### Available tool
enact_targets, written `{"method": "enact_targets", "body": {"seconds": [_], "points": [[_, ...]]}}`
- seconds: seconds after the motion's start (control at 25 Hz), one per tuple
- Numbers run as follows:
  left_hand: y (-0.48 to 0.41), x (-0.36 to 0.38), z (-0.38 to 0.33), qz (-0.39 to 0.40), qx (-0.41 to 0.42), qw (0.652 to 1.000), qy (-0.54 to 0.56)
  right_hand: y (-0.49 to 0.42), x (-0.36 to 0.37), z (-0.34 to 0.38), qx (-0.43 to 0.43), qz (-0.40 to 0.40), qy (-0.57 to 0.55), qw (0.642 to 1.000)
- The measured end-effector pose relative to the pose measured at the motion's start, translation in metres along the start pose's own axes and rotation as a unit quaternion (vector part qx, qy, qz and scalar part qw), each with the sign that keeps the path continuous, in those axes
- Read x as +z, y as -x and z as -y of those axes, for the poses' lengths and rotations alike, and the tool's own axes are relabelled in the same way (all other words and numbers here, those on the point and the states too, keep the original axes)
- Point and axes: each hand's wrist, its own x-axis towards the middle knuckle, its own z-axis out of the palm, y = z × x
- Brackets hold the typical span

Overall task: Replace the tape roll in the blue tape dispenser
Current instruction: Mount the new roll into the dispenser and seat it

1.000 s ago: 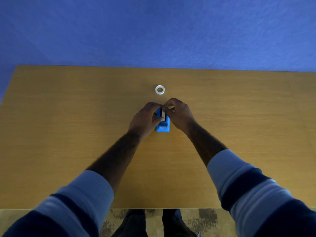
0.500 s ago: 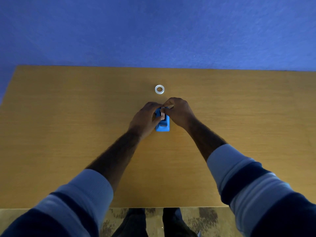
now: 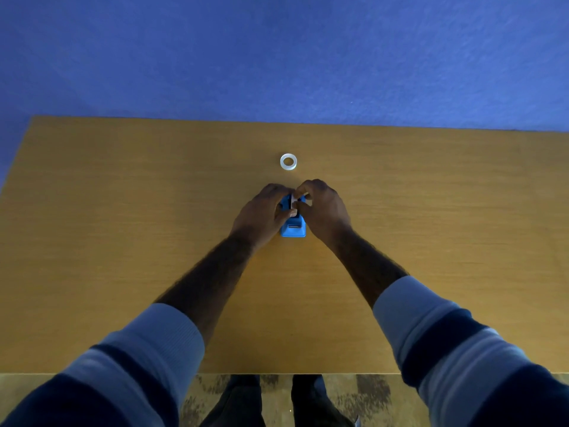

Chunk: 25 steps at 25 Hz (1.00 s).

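The blue tape dispenser [image 3: 294, 230] stands on the wooden table [image 3: 123, 241], its cutter end toward me. My left hand [image 3: 261, 214] grips its left side, thumb over the top. My right hand [image 3: 323, 208] pinches a small pale roll [image 3: 293, 202] with a dark hub at the dispenser's far end; how deep the roll sits is hidden by my fingers. A second, clear-white tape roll [image 3: 288, 161] lies flat on the table just beyond both hands.
A blue wall [image 3: 277, 57] rises behind the table's far edge. The near edge runs just above my legs and a patterned floor [image 3: 354, 396].
My right fingers have shifted slightly at the dispenser's far end, and the pale roll shows more between the fingertips. The dispenser and the loose roll stay where they were.
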Motion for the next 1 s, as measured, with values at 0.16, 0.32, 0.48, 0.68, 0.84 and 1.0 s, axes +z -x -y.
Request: {"method": "enact_targets", "body": {"seconds": [0.16,0.32,0.48,0.68,0.84,1.0], "points": [[0.0,-0.001,-0.002,0.002,-0.005,1.0,-0.001,-0.014,-0.006,0.004,0.036,0.023,-0.003,0.999],[0.002,0.001,-0.004,-0.007,-0.004,1.0,-0.003,-0.02,-0.01,0.006,0.052,0.039,-0.007,0.998],[0.002,0.0,-0.003,-0.005,-0.002,1.0,-0.015,-0.017,-0.009,0.003,0.048,0.037,-0.015,0.998],[0.0,-0.001,-0.002,-0.004,-0.003,1.0,-0.012,-0.002,-0.007,-0.003,0.015,0.043,-0.028,0.999],[-0.001,0.0,-0.001,0.001,-0.002,1.0,-0.011,-0.01,-0.008,-0.001,0.021,0.037,-0.01,0.999],[-0.002,0.0,0.0,0.007,-0.006,1.0,-0.014,-0.021,-0.009,0.005,0.029,0.039,0.014,0.999]]}}
